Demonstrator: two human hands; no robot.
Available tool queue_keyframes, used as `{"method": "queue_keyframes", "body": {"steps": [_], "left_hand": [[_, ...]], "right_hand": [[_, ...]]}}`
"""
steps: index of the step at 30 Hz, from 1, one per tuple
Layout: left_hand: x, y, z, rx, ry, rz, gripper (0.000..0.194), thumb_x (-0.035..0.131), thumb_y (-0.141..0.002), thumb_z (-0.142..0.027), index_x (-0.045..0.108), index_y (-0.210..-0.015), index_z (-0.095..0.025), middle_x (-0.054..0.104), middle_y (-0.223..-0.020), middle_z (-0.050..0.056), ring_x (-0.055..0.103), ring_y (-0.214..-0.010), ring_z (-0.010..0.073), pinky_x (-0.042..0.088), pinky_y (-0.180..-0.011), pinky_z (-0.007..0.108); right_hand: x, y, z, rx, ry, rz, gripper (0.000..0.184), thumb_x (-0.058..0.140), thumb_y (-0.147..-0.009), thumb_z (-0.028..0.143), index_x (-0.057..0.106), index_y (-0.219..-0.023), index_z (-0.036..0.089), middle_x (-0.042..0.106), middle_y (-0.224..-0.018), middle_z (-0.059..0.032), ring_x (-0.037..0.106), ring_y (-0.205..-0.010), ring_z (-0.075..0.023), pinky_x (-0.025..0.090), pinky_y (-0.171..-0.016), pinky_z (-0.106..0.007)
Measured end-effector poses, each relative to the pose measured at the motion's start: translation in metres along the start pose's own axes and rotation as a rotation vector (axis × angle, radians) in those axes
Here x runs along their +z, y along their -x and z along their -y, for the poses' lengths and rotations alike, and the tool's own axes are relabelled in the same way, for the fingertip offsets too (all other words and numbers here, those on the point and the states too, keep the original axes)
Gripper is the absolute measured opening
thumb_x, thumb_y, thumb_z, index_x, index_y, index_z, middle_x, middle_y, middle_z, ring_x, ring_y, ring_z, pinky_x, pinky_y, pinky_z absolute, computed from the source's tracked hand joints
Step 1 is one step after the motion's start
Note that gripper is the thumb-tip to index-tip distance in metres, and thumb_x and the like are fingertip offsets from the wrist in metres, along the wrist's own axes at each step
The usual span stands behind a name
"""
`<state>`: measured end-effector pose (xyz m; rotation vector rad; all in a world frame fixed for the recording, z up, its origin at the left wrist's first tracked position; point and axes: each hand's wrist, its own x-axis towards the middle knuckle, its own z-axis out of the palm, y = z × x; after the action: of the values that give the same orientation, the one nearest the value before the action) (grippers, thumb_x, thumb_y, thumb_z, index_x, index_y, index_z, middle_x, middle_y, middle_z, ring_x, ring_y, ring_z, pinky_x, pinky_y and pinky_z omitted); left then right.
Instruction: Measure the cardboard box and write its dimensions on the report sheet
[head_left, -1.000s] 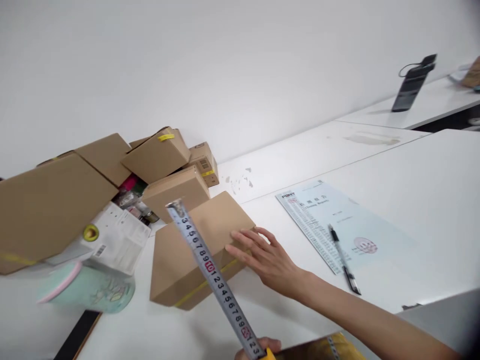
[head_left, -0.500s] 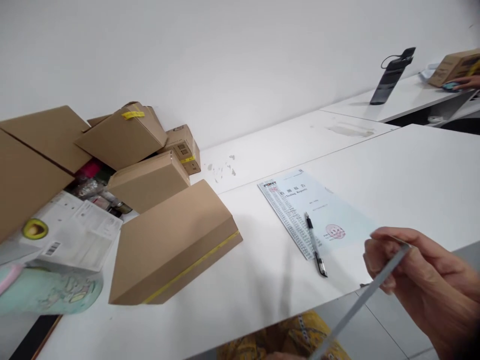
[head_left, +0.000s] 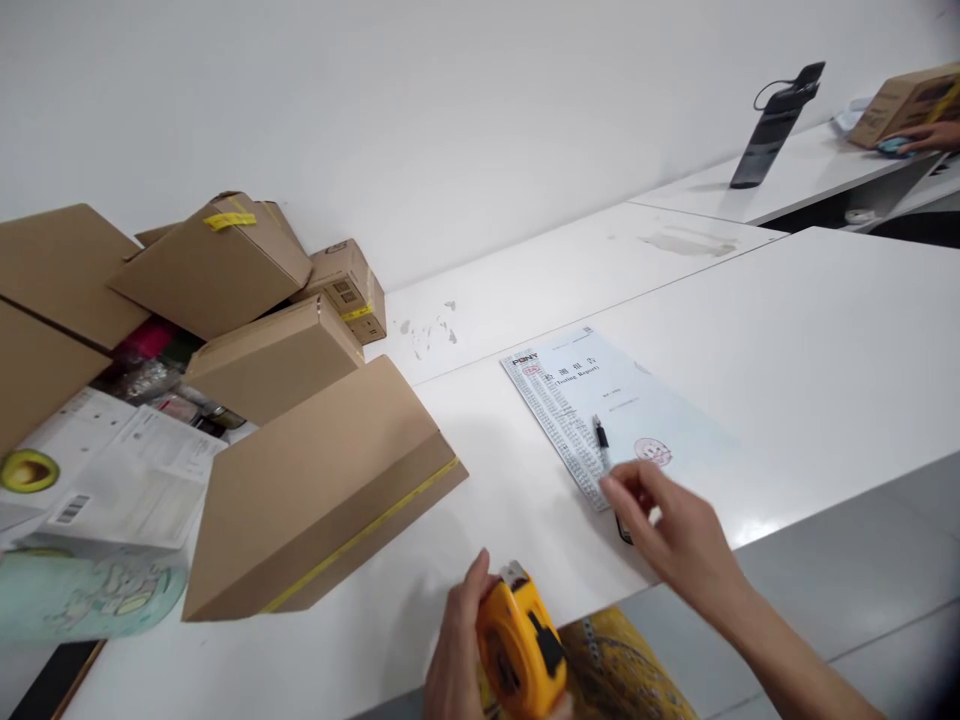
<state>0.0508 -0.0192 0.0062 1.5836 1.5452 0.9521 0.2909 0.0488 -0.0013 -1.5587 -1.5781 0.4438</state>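
My left hand is wrapped round a yellow and black tape measure at the front edge of the white table. Only a short metal end of its blade shows at the top. My right hand reaches over a black and clear pen, thumb and forefinger closed together at its middle. The pen lies slanted across a light blue printed report, its tip on the paper. The hand hides most of the pen's barrel.
Cardboard boxes are stacked on the left, beside white packaging and a mint-green bottle. A dark water bottle stands at the far right. Another person's hand is near a box there.
The long strip of tape blade between my hands is gone, drawn back into its case. My right hand moved left to the pen. My left hand rose into view with the tape measure.
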Motion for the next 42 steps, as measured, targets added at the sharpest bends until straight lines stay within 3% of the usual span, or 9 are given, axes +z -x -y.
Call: {"method": "queue_keyframes", "body": {"steps": [6, 11, 15, 20, 22, 24, 29, 35, 42], "left_hand": [[-0.007, -0.036, 0.021, 0.339, -0.59, -0.131, 0.063, 0.059, -0.087, -0.015, 0.043, -0.146, -0.027, 0.061, -0.127, 0.011, 0.062, -0.115, 0.029, 0.057, -0.09, 0.043], [0.0, -0.054, 0.03, 0.341, -0.731, -0.191, 0.059, 0.057, -0.091, -0.017, 0.04, -0.148, -0.023, 0.062, -0.127, 0.013, 0.06, -0.111, 0.0306, 0.056, -0.089, 0.046], [0.003, -0.068, 0.036, 0.391, -0.821, -0.178, 0.053, 0.057, -0.093, -0.021, 0.044, -0.144, -0.02, 0.062, -0.13, 0.015, 0.061, -0.109, 0.0319, 0.055, -0.089, 0.048], [0.027, -0.071, 0.021, 0.504, -0.784, -0.28, 0.048, 0.055, -0.096, -0.019, 0.046, -0.143, -0.014, 0.055, -0.142, 0.02, 0.05, -0.132, 0.0359, 0.048, -0.104, 0.055], [0.049, -0.061, 0.005, 0.565, -0.669, -0.197, 0.053, 0.056, -0.095, -0.017, 0.042, -0.147, -0.015, 0.052, -0.148, 0.019, 0.041, -0.143, 0.033, 0.044, -0.111, 0.054], [0.075, -0.049, -0.01, 0.647, -0.562, 0.073, 0.064, 0.062, -0.091, -0.023, 0.038, -0.15, -0.011, 0.048, -0.153, 0.019, 0.034, -0.148, 0.0327, 0.041, -0.116, 0.053], [0.123, -0.04, -0.017, 0.568, -0.581, 0.441, 0.104, 0.084, -0.074, -0.035, 0.028, -0.154, -0.001, 0.031, -0.161, 0.027, 0.024, -0.151, 0.0433, 0.035, -0.117, 0.065], [0.133, -0.053, -0.005, 0.632, -0.739, 0.416, 0.081, 0.075, -0.084, -0.026, 0.036, -0.151, -0.002, 0.04, -0.158, 0.021, 0.037, -0.146, 0.0387, 0.042, -0.116, 0.059], [0.129, -0.048, -0.011, 0.737, -0.93, 0.169, 0.062, 0.06, -0.096, -0.038, 0.046, -0.148, -0.009, 0.048, -0.156, 0.008, 0.046, -0.141, 0.0295, 0.051, -0.11, 0.046]], "right_hand": [[-0.001, -0.045, -0.033, 0.067, 0.394, 0.201, 0.028, 0.046, -0.098, 0.044, 0.061, -0.104, 0.021, 0.067, -0.069, -0.0035, 0.063, -0.06, -0.0238, 0.039, -0.05, -0.031], [-0.022, -0.045, -0.041, 0.153, -0.267, 0.329, 0.034, 0.043, -0.101, 0.043, 0.067, -0.114, 0.023, 0.073, -0.074, -0.0047, 0.07, -0.072, -0.0249, 0.055, -0.068, -0.041], [-0.05, -0.035, -0.056, 0.263, -0.722, 0.167, 0.037, 0.065, -0.089, 0.052, 0.069, -0.114, 0.025, 0.078, -0.102, -0.0105, 0.073, -0.096, -0.0316, 0.057, -0.088, -0.052], [-0.051, -0.02, -0.058, 0.33, -0.642, -0.093, 0.027, 0.074, -0.083, 0.052, 0.066, -0.09, 0.027, 0.073, -0.072, -0.0028, 0.07, -0.072, -0.0245, 0.058, -0.075, -0.043], [-0.042, -0.018, -0.056, 0.339, -0.621, -0.123, 0.035, 0.065, -0.088, 0.058, 0.062, -0.075, 0.026, 0.062, -0.057, 0.0003, 0.061, -0.057, -0.0196, 0.054, -0.064, -0.038], [-0.033, -0.017, -0.053, 0.361, -0.631, -0.089, 0.044, 0.054, -0.092, 0.064, 0.063, -0.073, 0.025, 0.058, -0.053, 0.0001, 0.057, -0.053, -0.019, 0.051, -0.062, -0.037], [-0.02, -0.019, -0.039, 0.523, -0.612, 0.033, 0.05, 0.051, -0.093, 0.065, 0.072, -0.114, 0.026, 0.077, -0.094, -0.0096, 0.069, -0.099, -0.029, 0.051, -0.09, -0.044], [-0.021, -0.023, -0.046, 0.395, -0.461, 0.12, 0.033, 0.069, -0.087, 0.056, 0.061, -0.081, 0.025, 0.06, -0.075, -0.0008, 0.054, -0.065, -0.0165, 0.045, -0.056, -0.029], [-0.013, -0.021, -0.067, 0.245, -0.327, 0.159, 0.027, 0.059, -0.095, 0.05, 0.057, -0.087, 0.024, 0.058, -0.075, -0.001, 0.05, -0.064, -0.016, 0.041, -0.055, -0.029]]}}
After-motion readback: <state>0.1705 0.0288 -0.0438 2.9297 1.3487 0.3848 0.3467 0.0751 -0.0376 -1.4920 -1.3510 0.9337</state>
